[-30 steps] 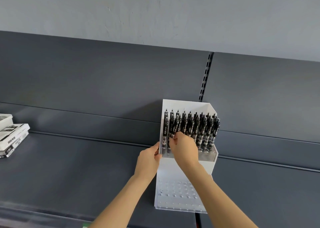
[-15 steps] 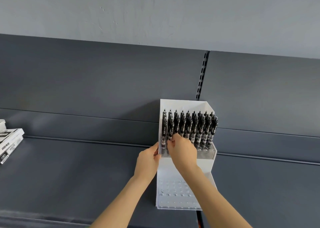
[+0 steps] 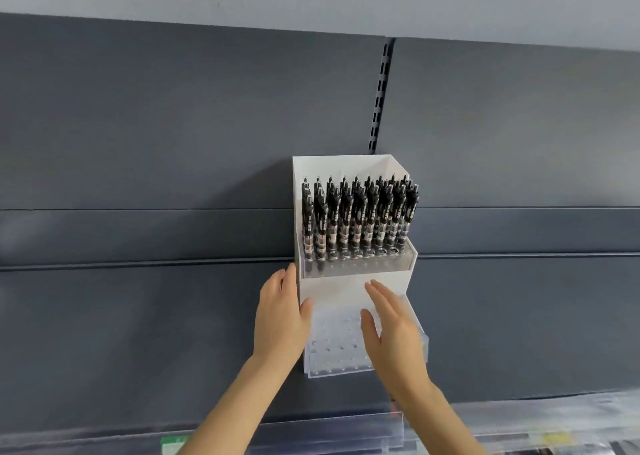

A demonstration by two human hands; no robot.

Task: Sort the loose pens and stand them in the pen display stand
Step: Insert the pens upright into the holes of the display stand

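My left hand point(image 3: 282, 319) grips the left wall of the white pen display stand point(image 3: 346, 167), thumb on its front and fingers along the outside. My right hand point(image 3: 391, 333) is spread flat, holding nothing, and hides part of the clear lower tier point(image 3: 332, 347); I cannot tell whether it touches. Black pens point(image 3: 356, 219) stand upright in the upper tier, their labels unreadable. The stand sits on a grey shelf point(image 3: 138, 333).

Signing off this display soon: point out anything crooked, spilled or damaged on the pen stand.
Nothing stands out. The pens stand upright in the upper tier of the pen display stand, none fallen or spilled. Its lower tier holds only empty holes. The left hand grips its left wall.
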